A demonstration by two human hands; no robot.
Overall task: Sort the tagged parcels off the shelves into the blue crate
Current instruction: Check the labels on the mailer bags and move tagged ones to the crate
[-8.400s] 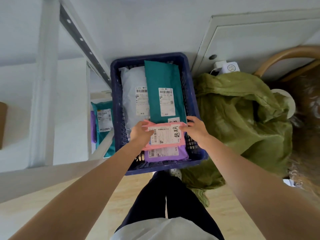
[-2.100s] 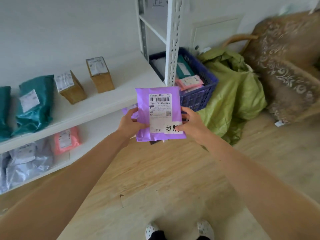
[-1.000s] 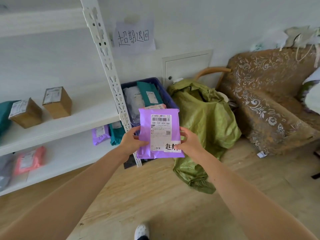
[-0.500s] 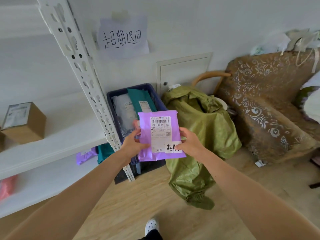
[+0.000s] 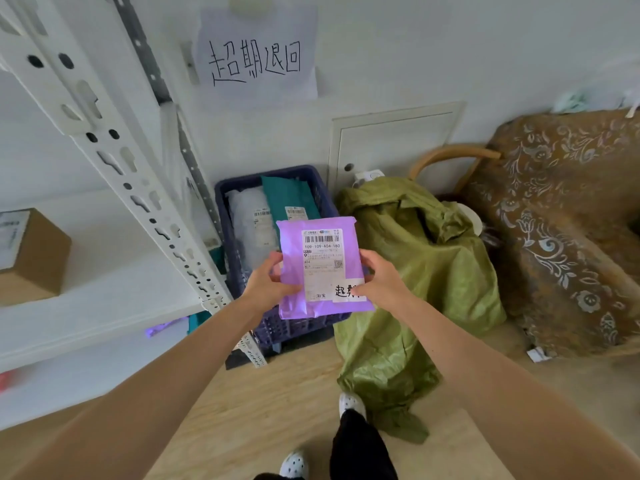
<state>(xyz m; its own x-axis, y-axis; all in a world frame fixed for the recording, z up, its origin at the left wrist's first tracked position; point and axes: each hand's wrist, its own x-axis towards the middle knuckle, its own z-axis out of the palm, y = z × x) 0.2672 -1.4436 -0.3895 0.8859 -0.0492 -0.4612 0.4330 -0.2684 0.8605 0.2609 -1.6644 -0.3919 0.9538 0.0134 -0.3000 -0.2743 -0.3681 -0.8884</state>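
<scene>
Purple parcel [image 5: 323,268] held upright over the blue crate [image 5: 277,327], left hand [image 5: 266,289] and right hand [image 5: 382,282] each gripping a side edge. Grey and teal parcels lie inside the crate.

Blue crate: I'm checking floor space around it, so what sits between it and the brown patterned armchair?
A crumpled green sack slumps on the floor between the blue crate and the armchair, as the head view shows.
</scene>
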